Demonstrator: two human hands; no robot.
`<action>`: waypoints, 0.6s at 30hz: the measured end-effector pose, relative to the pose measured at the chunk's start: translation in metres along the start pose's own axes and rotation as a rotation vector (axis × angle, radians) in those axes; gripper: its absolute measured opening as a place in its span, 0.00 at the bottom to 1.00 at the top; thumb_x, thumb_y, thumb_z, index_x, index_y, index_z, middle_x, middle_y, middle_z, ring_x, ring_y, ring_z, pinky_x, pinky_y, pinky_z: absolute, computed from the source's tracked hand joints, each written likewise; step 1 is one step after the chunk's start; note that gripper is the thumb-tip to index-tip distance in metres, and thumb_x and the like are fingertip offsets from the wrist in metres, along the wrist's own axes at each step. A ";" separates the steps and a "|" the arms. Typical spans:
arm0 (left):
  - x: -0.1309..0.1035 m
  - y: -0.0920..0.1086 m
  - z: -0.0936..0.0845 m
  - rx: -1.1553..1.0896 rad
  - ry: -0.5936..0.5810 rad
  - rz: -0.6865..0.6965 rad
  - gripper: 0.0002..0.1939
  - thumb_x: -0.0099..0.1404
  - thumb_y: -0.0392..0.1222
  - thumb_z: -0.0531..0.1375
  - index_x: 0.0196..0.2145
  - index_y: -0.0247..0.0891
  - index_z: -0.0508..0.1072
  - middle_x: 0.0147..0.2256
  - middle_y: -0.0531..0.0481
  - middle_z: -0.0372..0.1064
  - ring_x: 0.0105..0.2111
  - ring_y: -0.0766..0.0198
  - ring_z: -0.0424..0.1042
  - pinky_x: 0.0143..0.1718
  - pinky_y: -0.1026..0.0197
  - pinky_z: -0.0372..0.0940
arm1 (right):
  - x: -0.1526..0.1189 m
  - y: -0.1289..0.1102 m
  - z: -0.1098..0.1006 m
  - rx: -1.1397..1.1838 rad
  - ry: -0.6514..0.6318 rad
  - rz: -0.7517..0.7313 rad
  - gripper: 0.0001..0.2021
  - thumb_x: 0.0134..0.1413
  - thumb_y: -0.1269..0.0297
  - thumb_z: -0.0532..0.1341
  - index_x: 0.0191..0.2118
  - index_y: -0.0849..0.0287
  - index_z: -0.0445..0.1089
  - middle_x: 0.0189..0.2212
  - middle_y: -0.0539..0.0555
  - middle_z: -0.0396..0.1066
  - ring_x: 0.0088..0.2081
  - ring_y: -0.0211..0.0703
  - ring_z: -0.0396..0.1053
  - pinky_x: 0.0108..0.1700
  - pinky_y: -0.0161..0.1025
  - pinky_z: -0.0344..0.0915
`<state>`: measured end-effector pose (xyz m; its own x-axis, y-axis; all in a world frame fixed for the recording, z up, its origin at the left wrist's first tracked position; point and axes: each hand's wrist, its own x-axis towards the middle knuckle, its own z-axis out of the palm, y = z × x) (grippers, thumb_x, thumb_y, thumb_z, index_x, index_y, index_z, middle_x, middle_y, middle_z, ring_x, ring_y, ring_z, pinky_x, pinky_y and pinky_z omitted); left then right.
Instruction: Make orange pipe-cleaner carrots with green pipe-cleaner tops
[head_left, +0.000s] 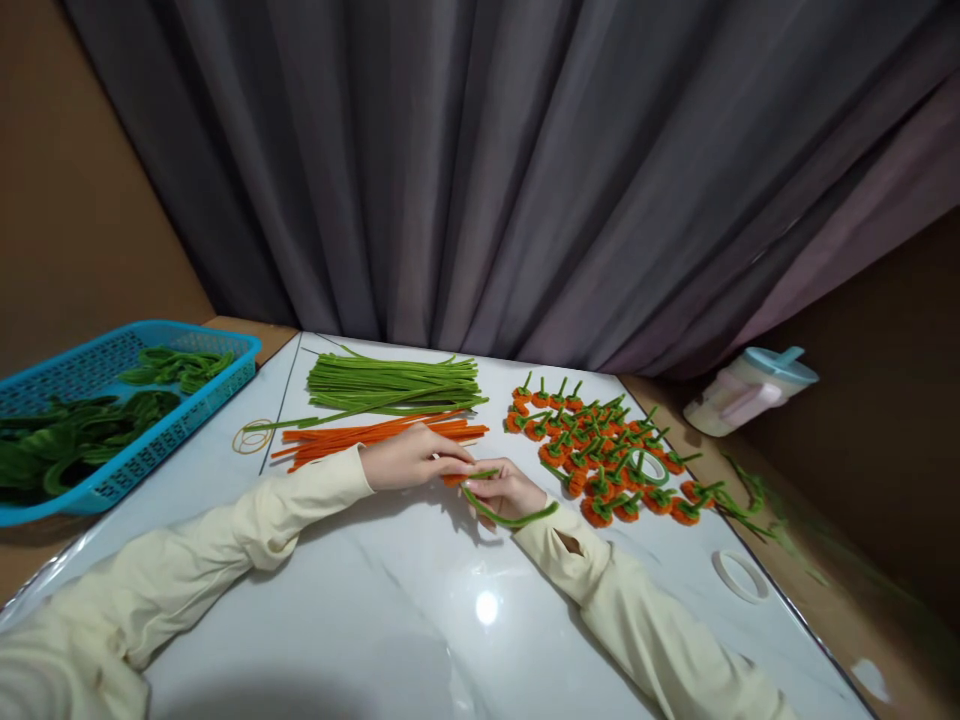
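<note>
Left hand (409, 458) pinches small orange piece (453, 480), right hand (510, 488) holds green stem (517, 521) beside it, long end curving away from left, toward right cuff (534, 528).

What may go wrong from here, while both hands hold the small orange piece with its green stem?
The left hand is close beside the orange sticks, so it might push them out of line. The right cuff is near the crowded orange and green pieces; an outward move could scatter some. The green stem has a long free end by the right hand, which might catch on that cuff.
</note>
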<state>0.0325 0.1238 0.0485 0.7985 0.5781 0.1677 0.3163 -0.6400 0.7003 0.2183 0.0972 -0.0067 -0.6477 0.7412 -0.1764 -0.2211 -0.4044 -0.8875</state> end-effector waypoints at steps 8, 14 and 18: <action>-0.006 0.002 0.019 0.097 0.093 0.006 0.16 0.65 0.40 0.47 0.46 0.39 0.69 0.34 0.47 0.71 0.36 0.61 0.68 0.39 0.64 0.60 | 0.002 -0.001 0.001 -0.024 0.092 -0.107 0.12 0.38 0.61 0.66 0.24 0.65 0.67 0.09 0.45 0.62 0.08 0.29 0.54 0.09 0.29 0.52; -0.006 0.003 0.031 0.339 0.096 -0.019 0.18 0.67 0.38 0.41 0.39 0.31 0.69 0.36 0.40 0.69 0.35 0.57 0.65 0.39 0.58 0.59 | 0.001 0.005 0.010 -0.062 0.205 -0.208 0.12 0.39 0.61 0.66 0.23 0.64 0.66 0.08 0.43 0.59 0.09 0.28 0.51 0.10 0.29 0.49; -0.008 0.003 0.037 0.475 0.083 -0.061 0.17 0.67 0.37 0.42 0.34 0.31 0.69 0.30 0.41 0.68 0.32 0.57 0.65 0.34 0.59 0.58 | -0.001 0.013 0.016 -0.243 0.311 -0.257 0.11 0.43 0.60 0.63 0.23 0.62 0.64 0.09 0.43 0.59 0.09 0.28 0.50 0.11 0.30 0.46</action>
<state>0.0460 0.0984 0.0232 0.7335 0.6482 0.2046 0.5760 -0.7525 0.3194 0.2041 0.0824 -0.0115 -0.3366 0.9413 -0.0247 -0.1442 -0.0774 -0.9865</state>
